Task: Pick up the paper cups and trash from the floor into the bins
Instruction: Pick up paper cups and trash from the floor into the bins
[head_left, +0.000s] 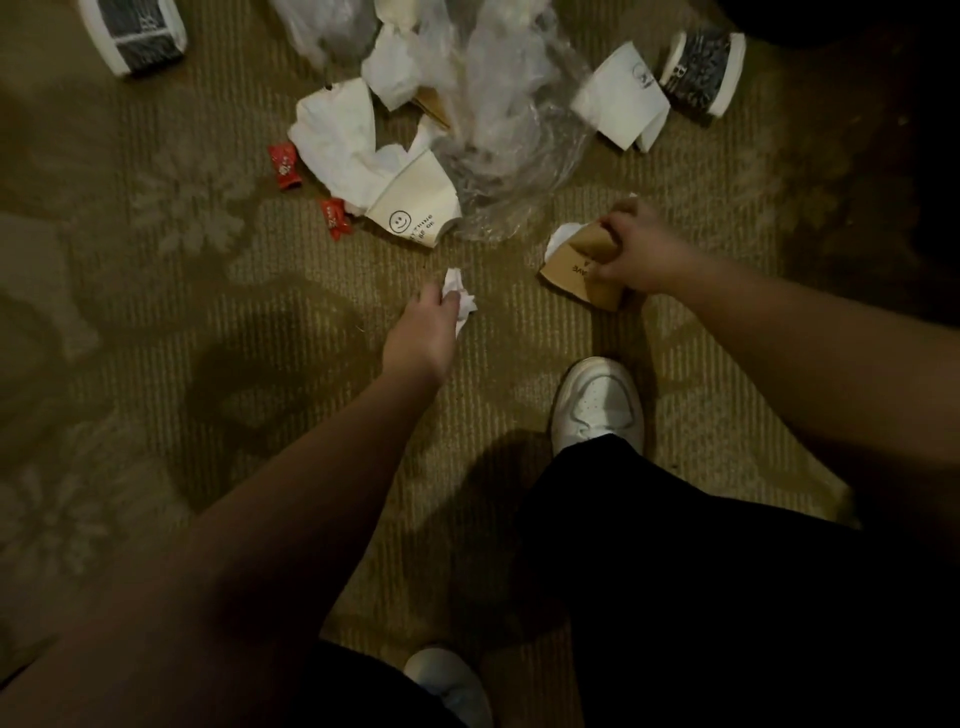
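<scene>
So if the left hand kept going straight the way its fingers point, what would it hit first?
The left hand, pinching a crumpled tissue, points up the carpet. First in line looks like the smiley-face cup, though height above the floor is unclear.

Both forearms are bare, with no sleeve, watch or ring showing on the left hand (423, 332) or the right hand (641, 254). The legs are in loose black trousers (675, 545). The feet wear white lace-up sneakers (597, 402) with small perforations over the toe.
</scene>
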